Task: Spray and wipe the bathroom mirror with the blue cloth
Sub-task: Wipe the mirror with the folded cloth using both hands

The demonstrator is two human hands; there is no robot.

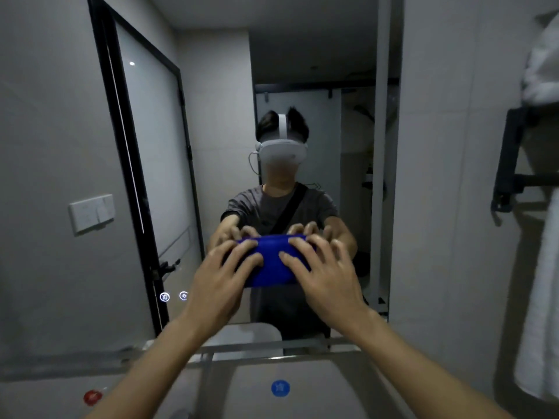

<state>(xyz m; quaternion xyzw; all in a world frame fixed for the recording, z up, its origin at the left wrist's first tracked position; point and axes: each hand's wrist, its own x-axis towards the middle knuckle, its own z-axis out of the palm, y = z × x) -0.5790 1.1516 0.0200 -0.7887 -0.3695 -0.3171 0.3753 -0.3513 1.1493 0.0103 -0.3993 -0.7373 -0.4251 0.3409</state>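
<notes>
The folded blue cloth (270,267) is pressed flat against the lower middle of the bathroom mirror (217,116). My left hand (222,273) lies on the cloth's left half with fingers spread. On its right half rests my right hand (325,273), fingers also spread. Both palms push the cloth onto the glass. The mirror reflects a person in a grey shirt with a headset, and both hands on the cloth. No spray bottle is in view.
A white basin (302,385) with a blue sticker (280,388) sits below the mirror. A red cap (92,397) lies on the counter at lower left. A wall switch (90,213) is left; a black rack (514,164) with white towels (541,297) is right.
</notes>
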